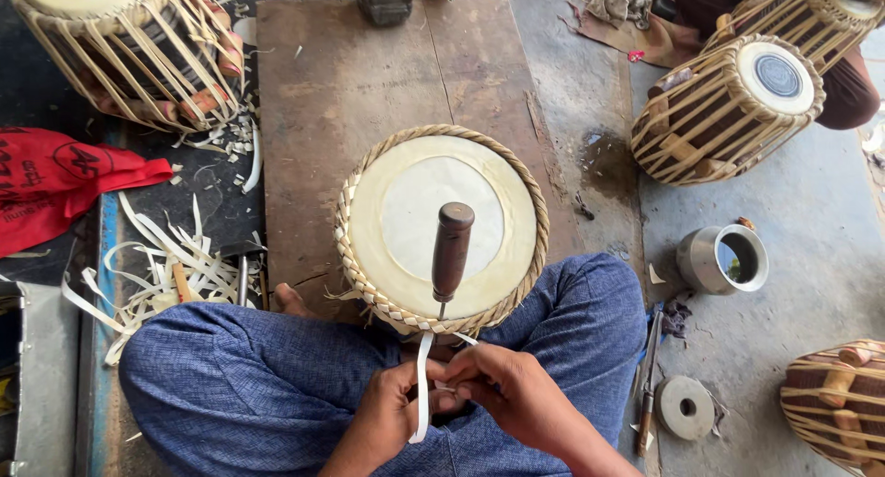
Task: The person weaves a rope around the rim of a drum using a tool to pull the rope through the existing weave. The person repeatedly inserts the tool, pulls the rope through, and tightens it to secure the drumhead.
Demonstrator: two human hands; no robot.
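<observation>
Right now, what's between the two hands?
In the head view, a pale strap hangs from the braided drum head, running down between the left hand and right hand, which both pinch it.

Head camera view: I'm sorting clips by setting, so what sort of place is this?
Probably a hand-drum maker's floor workshop: strap-laced drums stand around, pale strap trimmings litter the floor, and both hands work a strap on an unfinished drum head.

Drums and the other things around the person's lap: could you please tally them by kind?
Drums: 5 — in the lap, top left, two top right, bottom right
Wooden-handled tool stuck in the lap drum's rim: 1
Metal cup: 1
Round stone disc: 1
Red cloth: 1
Total: 9
</observation>
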